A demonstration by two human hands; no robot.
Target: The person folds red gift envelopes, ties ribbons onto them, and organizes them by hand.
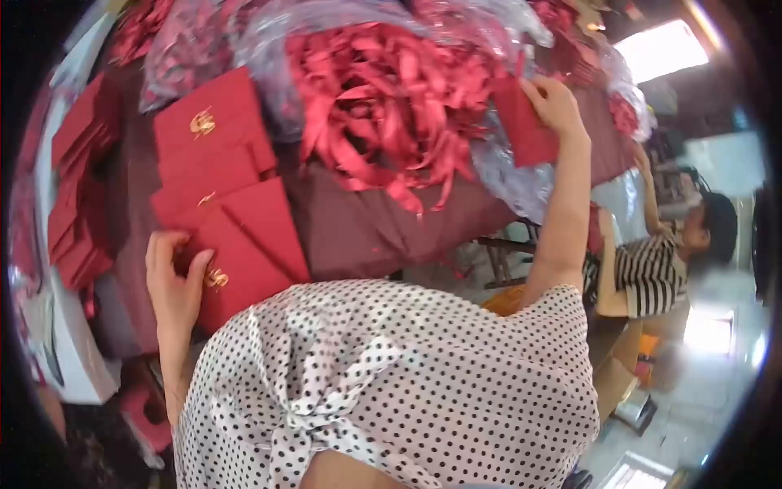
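My right hand (557, 109), at the upper right, is closed at the top of a flat red paper piece (528, 130) that looks like an envelope or small bag. To the left, my left hand (175, 273) rests against the edge of a red envelope-like piece (248, 244) with a gold emblem. Its thumb and curled fingers are apart. Beneath and beyond that piece, more red pieces (213, 122) overlap, one with a gold emblem in plain view. A big tangled heap of red ribbons (379, 106) lies between my hands.
Clear plastic bags (191, 53) holding red material line the far side of the dark red tablecloth (358, 232). Stacks of red pieces (81, 187) stand at the left, near a white box (77, 342). A person in a striped top (652, 273) sits at the right.
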